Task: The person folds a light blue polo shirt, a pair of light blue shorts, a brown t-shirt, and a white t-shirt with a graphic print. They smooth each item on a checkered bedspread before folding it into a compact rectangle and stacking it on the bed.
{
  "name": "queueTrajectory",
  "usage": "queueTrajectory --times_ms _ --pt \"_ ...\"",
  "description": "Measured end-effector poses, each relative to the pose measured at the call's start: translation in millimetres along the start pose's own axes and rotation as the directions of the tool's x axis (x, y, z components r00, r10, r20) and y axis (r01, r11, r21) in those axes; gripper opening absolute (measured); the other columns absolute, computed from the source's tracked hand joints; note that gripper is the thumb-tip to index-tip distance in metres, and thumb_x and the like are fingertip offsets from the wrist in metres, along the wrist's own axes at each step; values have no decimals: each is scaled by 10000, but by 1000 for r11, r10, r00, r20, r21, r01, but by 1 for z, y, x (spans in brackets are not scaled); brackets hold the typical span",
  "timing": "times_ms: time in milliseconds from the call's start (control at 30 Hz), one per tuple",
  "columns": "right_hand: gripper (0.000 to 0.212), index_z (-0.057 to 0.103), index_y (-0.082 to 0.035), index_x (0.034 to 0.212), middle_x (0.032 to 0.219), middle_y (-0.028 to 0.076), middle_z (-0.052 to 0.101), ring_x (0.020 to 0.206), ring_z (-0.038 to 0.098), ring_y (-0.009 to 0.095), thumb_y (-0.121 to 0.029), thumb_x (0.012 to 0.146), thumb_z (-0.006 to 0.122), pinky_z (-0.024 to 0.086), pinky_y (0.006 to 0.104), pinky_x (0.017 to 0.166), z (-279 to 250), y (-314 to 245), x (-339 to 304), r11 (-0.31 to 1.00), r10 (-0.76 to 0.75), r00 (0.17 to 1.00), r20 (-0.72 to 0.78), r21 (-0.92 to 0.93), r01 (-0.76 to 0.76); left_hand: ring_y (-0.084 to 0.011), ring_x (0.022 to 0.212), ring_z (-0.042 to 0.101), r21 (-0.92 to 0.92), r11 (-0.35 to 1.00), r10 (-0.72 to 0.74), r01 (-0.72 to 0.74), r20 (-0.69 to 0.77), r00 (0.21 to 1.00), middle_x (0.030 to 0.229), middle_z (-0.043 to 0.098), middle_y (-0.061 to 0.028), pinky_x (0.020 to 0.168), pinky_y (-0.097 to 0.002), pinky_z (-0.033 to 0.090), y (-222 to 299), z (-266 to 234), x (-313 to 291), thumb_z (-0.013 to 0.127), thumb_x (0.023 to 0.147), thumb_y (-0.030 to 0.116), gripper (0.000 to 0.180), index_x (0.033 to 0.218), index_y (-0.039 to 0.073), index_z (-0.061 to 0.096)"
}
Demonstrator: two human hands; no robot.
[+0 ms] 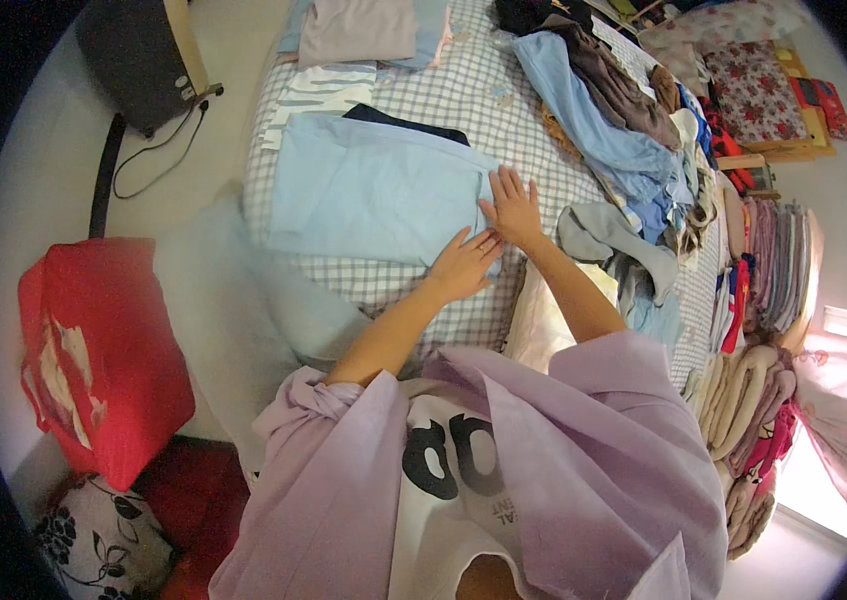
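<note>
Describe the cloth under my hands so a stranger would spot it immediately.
Find the checked bed. On it, your left hand and right hand rest at the right edge of a folded cloth. Pale blue, it lies smooth and flat, unlike the clothes heaped farther right.

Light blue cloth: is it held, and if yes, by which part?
No clear grip shows: the left hand and right hand lie at the right end of the light blue cloth; a pinch cannot be ruled out.

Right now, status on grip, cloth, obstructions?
Left-hand grip and right-hand grip open, on pale-blue cloth. Cloth flat on checked bedspread. Clothes pile apart, to right.
</note>
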State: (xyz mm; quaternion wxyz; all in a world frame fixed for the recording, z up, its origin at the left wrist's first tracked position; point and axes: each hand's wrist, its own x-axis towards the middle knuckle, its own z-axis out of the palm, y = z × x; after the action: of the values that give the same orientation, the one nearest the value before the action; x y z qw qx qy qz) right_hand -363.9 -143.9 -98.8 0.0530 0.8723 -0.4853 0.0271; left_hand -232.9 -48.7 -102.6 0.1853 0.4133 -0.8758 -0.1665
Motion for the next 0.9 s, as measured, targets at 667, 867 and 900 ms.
queueTrajectory --times_ms 667,867,900 --pt "219 538 27 766 689 100 526 552 505 180 -100 612 628 434 304 488 -18 44 56 -250 351 545 761 637 -729 -194 727 512 -603 728 -428 326 -29 903 829 539 -91 621 -320 401 -4 -12 2 478 672 2 253 924 20 498" --pt "217 508 21 867 644 59 495 486 458 142 -55 664 524 397 266 440 -46 10 90 -258 343 672 657 754 -605 -71 613 422 -984 170 -717 56 -85 692 718 506 -37 545 -207 348 -18 -29 -18 439 724 25 211 931 17 482" --pt "211 509 22 865 644 59 494 482 454 138 -52 667 521 392 263 435 -54 -3 97 -255 352 695 627 779 -573 -64 627 418 -989 139 -738 52 -68 672 747 510 -12 552 -206 351 -19 -40 -25 435 738 46 210 941 22 484"
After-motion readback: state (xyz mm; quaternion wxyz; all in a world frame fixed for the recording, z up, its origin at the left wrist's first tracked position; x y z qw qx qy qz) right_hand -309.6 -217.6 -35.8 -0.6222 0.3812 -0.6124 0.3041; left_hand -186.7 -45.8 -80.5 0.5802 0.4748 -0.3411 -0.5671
